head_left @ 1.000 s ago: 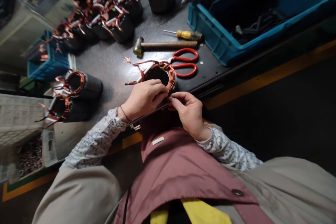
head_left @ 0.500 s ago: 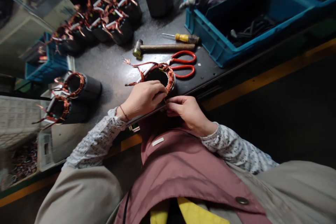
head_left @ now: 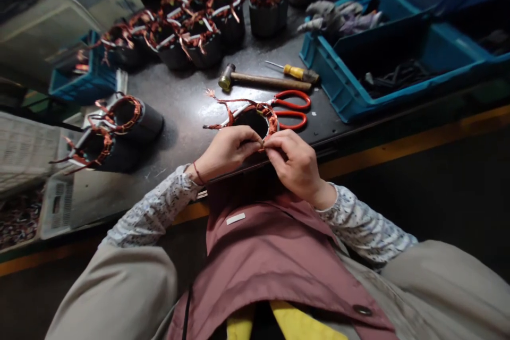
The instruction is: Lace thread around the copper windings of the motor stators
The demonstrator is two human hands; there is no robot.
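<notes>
Workshop, dark surface [head_left: 175, 87] with wooden-handled hammer [head_left: 271, 82], yellow-handled screwdriver [head_left: 294, 71], red-handled scissors [head_left: 294, 93], several copper-wound cylinders [head_left: 272, 117], blue plastic crates [head_left: 339, 78]

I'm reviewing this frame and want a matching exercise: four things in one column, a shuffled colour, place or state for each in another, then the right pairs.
Column one:
1. scissors
2. hammer
3. copper coil nearest the scissors
4. screwdriver

Column two:
A. has the left hand and right hand at its near side
B. has yellow on its handle
C. has red loop handles
D. has a long wooden handle

Right pairs: 1-C, 2-D, 3-A, 4-B
</notes>
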